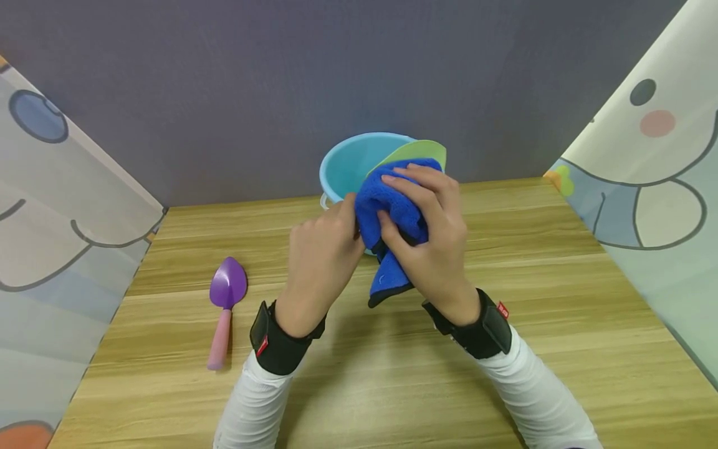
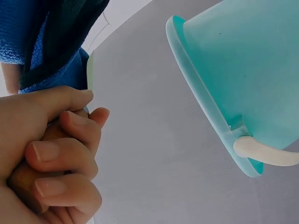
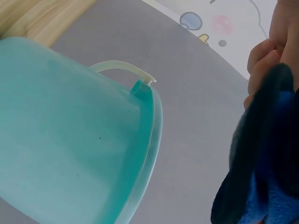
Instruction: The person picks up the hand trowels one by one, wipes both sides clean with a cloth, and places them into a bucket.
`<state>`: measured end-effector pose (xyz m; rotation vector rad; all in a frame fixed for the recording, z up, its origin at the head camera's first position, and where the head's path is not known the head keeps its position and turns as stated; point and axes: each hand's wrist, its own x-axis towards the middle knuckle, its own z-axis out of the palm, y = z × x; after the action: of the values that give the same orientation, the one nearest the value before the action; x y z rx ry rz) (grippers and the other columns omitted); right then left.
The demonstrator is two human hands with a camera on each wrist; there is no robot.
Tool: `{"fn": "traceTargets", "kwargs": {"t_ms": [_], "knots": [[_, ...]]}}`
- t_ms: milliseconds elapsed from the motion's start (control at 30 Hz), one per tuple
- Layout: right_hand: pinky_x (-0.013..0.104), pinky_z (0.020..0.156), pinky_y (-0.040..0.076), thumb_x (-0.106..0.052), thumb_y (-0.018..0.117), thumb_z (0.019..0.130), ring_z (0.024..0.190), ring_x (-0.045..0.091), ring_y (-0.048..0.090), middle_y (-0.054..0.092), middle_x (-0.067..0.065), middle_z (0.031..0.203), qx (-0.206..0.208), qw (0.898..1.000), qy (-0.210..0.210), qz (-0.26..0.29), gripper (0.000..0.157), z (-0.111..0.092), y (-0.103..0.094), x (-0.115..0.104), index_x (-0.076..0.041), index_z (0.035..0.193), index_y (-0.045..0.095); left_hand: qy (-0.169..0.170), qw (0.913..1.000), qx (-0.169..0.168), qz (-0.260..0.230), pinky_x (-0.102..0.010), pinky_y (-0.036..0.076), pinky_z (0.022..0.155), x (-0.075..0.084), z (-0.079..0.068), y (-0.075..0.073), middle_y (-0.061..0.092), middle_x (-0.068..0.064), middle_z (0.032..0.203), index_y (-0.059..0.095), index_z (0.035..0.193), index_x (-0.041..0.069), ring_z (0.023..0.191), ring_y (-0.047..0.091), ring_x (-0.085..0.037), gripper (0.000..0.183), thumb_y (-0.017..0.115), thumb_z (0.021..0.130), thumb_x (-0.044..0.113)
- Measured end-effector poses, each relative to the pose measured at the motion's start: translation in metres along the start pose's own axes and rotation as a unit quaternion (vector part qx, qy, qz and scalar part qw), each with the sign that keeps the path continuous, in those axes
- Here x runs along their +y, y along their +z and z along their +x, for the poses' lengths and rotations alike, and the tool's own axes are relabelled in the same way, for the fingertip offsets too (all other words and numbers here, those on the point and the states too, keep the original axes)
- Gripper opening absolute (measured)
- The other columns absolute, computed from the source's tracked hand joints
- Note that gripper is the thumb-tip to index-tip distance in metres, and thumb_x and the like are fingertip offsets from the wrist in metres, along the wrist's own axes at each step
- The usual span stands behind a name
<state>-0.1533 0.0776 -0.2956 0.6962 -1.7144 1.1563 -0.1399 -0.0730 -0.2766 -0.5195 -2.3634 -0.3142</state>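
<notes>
My left hand (image 1: 321, 252) has its fingers curled round a brownish handle (image 2: 22, 184), which mostly hides inside the fist. Beyond the fist, a lime-green, blade-like piece (image 1: 423, 151) shows above a blue cloth (image 1: 387, 198); the cloth covers the rest of it. With thumb and fingers, my right hand (image 1: 433, 227) grips the dark-edged cloth bunched against that green piece. One cloth corner hangs down between the wrists. Behind both hands is a light-blue bucket (image 1: 346, 163), its rim overlapped by the cloth in the head view.
To the left, a toy shovel (image 1: 228, 287) with a purple blade and pink handle lies on the wooden table (image 1: 359, 386). A grey wall (image 1: 252, 93) rises behind the bucket, and cartoon-printed panels (image 1: 645, 156) stand at both sides. The bucket has a pale handle (image 2: 266, 151).
</notes>
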Motion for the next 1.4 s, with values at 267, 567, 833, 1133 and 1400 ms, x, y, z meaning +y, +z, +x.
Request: {"fn": "traceTargets", "kwargs": {"t_ms": [267, 567, 833, 1133, 1400], "knots": [[0.049, 0.115, 0.039, -0.003, 0.077, 0.083, 0.128, 0.035, 0.055, 0.064, 0.021, 0.124, 0.002, 1.0, -0.005, -0.008, 0.035, -0.0001, -0.0001, 0.0003, -0.004, 0.117, 0.07, 0.004, 1.0, 0.002, 0.0, -0.025, 0.015, 0.045, 0.0007, 0.0001, -0.0009, 0.037, 0.003, 0.058, 0.05, 0.076, 0.009, 0.044, 0.031, -0.012, 0.023, 0.066, 0.091, 0.004], [0.049, 0.115, 0.04, -0.002, 0.077, 0.083, 0.128, 0.035, 0.054, 0.064, 0.021, 0.124, 0.006, 1.0, 0.0, -0.003, 0.035, -0.0005, -0.0001, 0.0008, -0.003, 0.117, 0.069, 0.01, 0.9998, 0.013, -0.006, -0.025, 0.014, 0.045, 0.0009, 0.0002, -0.0019, 0.034, 0.004, 0.057, 0.047, 0.073, 0.01, 0.044, 0.028, -0.011, 0.028, 0.067, 0.092, 0.007], [0.049, 0.114, 0.04, -0.003, 0.077, 0.084, 0.129, 0.035, 0.054, 0.063, 0.022, 0.124, 0.011, 1.0, 0.001, -0.005, 0.035, 0.0008, -0.0008, 0.0029, -0.003, 0.118, 0.068, 0.017, 0.9997, 0.012, -0.008, -0.024, 0.013, 0.046, 0.0006, 0.0, -0.0014, 0.032, 0.005, 0.058, 0.048, 0.072, 0.01, 0.044, 0.028, -0.01, 0.03, 0.067, 0.094, 0.012], [0.048, 0.114, 0.04, -0.003, 0.077, 0.084, 0.128, 0.035, 0.054, 0.063, 0.021, 0.124, 0.017, 1.0, 0.001, -0.011, 0.035, 0.0029, -0.004, 0.0053, -0.002, 0.118, 0.068, 0.021, 0.9996, 0.014, -0.011, -0.024, 0.014, 0.046, 0.0015, -0.0011, -0.0009, 0.038, 0.004, 0.056, 0.049, 0.072, 0.01, 0.044, 0.03, -0.01, 0.029, 0.067, 0.094, 0.012], [0.048, 0.114, 0.039, -0.005, 0.076, 0.085, 0.127, 0.034, 0.054, 0.064, 0.021, 0.124, 0.033, 0.999, 0.009, -0.016, 0.033, 0.0062, -0.0073, 0.0089, -0.002, 0.117, 0.069, 0.027, 0.9993, -0.003, -0.023, -0.027, 0.026, 0.04, 0.0025, -0.0017, -0.002, 0.052, 0.002, 0.057, 0.063, 0.087, 0.009, 0.044, 0.044, -0.013, 0.021, 0.07, 0.097, 0.025]]}}
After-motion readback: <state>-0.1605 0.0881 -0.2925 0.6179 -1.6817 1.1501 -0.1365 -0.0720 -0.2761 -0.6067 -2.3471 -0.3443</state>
